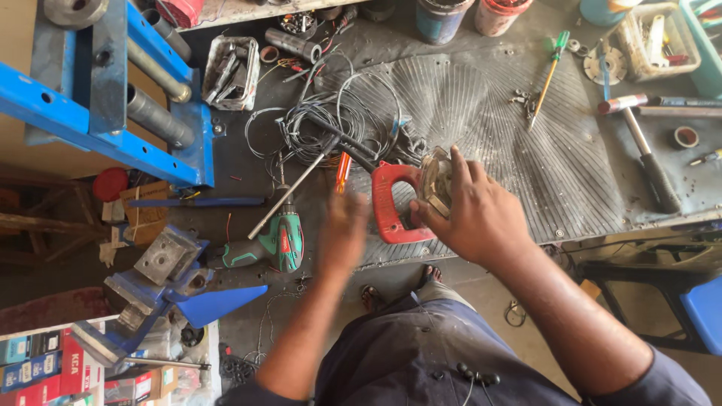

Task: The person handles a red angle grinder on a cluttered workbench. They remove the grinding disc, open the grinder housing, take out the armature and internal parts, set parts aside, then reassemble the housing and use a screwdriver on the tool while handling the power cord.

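Head view is showing me the right hand (475,214) gripping a red-handled power tool (398,201) by its clear guard, steadying it over the ribbed metal bench (571,173). Left hand (342,229) is hovering blurred beside it (grip unreadable), near the green drill (274,242).

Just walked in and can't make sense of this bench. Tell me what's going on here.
A person stands at a cluttered workbench. Their right hand grips a clear, dusty housing part held against a red tool handle. The left hand is blurred and holds nothing that shows. A green power drill lies to the left, tangled wires behind, and a green-handled screwdriver and a hammer to the right.
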Motion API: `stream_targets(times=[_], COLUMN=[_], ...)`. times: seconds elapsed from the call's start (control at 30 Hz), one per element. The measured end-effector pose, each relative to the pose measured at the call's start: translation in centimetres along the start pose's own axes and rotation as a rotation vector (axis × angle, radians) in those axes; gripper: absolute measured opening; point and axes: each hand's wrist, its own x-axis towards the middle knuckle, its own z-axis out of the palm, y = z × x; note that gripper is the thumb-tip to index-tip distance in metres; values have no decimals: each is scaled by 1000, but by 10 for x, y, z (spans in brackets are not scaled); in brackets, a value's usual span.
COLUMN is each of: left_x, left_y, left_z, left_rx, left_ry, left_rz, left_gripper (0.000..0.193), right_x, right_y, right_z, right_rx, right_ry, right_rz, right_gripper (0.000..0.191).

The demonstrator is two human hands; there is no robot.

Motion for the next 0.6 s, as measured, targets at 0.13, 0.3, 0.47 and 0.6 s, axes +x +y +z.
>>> stream_targets(times=[0.13, 0.3, 0.47, 0.6], left_x=[-11, -10, -9, -10], left_y=[17, 25, 22, 19], left_z=[54, 51, 49, 51], left_rx=[-384, -274, -284, -310], left_ry=[-53, 60, 16, 26], left_rz=[-354, -55, -122, -130], left_gripper=[61, 55, 57, 56], right_x=[3, 4, 6, 7], right_y=[-6, -1, 2, 4], right_z=[4, 4, 7, 6], right_rx=[-37, -58, -101, -113], right_ry=[108, 29, -1, -17], right_rz=[-88, -173, -205, -238], right_gripper=[95, 89, 74, 71])
